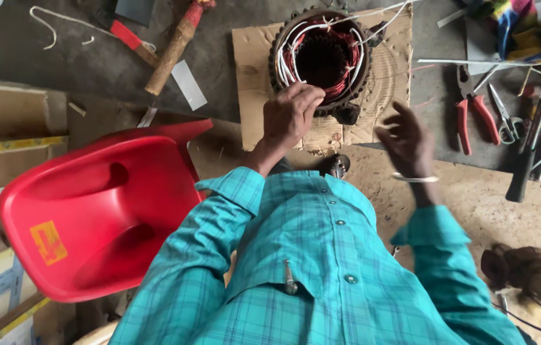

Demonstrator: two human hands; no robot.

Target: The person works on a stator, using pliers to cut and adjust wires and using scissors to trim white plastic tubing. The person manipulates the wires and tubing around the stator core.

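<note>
The motor stator (321, 61) is set on a cardboard sheet (251, 76), copper coils already seated in it, loose white ties not yet bound. Its near rim is pinched by the left hand (291, 115); the right hand (405, 137) is held open, empty, alongside

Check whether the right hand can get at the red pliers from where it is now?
Probably yes. The right hand hangs open just left of the red pliers, which lie uncovered on the floor, with nothing between them.
</note>
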